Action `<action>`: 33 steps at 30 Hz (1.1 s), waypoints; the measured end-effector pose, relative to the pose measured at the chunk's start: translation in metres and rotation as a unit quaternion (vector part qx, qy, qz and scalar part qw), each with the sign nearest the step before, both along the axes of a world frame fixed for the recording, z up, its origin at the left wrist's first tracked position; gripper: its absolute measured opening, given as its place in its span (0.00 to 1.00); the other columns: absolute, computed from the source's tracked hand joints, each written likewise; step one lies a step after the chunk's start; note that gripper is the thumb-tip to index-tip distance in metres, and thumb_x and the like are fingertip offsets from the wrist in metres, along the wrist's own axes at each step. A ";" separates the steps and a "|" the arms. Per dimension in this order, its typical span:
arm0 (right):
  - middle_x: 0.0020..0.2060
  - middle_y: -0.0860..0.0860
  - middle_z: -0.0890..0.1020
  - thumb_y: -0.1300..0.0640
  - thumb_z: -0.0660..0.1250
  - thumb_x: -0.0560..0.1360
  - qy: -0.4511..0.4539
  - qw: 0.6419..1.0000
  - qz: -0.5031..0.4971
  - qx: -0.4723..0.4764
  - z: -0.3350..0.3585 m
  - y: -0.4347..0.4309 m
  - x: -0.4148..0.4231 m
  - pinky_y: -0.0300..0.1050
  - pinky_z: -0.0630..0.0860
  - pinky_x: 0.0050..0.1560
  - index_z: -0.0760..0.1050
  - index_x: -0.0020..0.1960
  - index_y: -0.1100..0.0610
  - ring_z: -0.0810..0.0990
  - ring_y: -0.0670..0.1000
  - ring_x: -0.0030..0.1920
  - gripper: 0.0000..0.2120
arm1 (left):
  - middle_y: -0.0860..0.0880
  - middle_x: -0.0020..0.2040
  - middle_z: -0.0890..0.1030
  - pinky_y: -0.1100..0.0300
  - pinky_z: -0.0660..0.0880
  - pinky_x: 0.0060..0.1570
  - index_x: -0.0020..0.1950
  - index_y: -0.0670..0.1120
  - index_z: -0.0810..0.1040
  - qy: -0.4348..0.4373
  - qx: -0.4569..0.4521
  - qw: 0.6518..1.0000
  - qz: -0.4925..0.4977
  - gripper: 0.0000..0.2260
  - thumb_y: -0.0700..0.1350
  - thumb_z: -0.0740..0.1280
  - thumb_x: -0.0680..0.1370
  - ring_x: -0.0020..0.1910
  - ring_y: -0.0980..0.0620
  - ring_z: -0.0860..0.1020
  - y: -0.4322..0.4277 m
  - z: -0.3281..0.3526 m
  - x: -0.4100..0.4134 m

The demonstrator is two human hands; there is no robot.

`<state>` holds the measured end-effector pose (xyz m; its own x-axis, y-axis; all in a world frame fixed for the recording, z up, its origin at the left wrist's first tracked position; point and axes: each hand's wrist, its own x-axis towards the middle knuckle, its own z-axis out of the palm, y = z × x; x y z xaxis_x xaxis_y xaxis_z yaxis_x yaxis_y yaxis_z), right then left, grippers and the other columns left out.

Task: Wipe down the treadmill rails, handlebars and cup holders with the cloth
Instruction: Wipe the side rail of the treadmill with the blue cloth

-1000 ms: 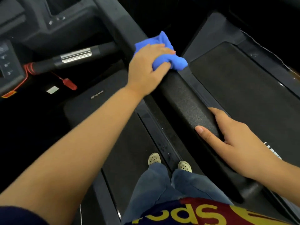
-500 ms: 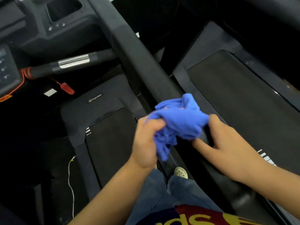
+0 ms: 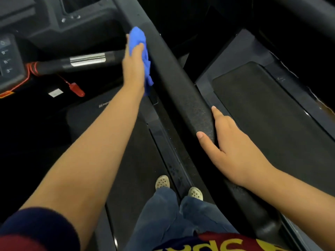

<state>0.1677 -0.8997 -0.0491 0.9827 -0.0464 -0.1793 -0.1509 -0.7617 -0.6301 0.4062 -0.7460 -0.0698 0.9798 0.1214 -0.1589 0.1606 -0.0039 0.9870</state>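
Note:
A long black padded handrail [image 3: 174, 82] runs diagonally from the console down to the lower right. My left hand [image 3: 133, 67] presses a bunched blue cloth [image 3: 138, 39] against the rail's left side, far up near the console. Lower on the same rail rests my right hand [image 3: 230, 148], thumb on top and fingers along its right side, holding nothing else. A short handlebar [image 3: 87, 60] with a silver band sticks out left of the cloth. A dark cup holder recess [image 3: 76, 4] is in the console at the top.
The console keypad [image 3: 7, 58] sits at the left edge, with a red safety cord and clip [image 3: 77, 89] hanging below it. The treadmill belt [image 3: 137, 160] and side rail [image 3: 172, 156] lie under my feet [image 3: 163, 182]. A second treadmill's belt [image 3: 268, 113] is on the right.
Half a second ago both hands bunched the cloth low over the rail. Now my left hand has carried it up the rail's left side, and my right hand has let go and rests on the rail.

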 end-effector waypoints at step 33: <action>0.70 0.48 0.65 0.51 0.53 0.81 -0.005 0.996 -0.017 0.084 -0.009 -0.009 0.000 0.28 0.54 0.53 0.49 0.77 0.51 0.62 0.45 0.68 0.27 | 0.40 0.51 0.83 0.56 0.80 0.44 0.61 0.42 0.78 0.200 -0.223 0.954 -0.024 0.23 0.53 0.66 0.70 0.48 0.44 0.82 0.022 0.019 -0.253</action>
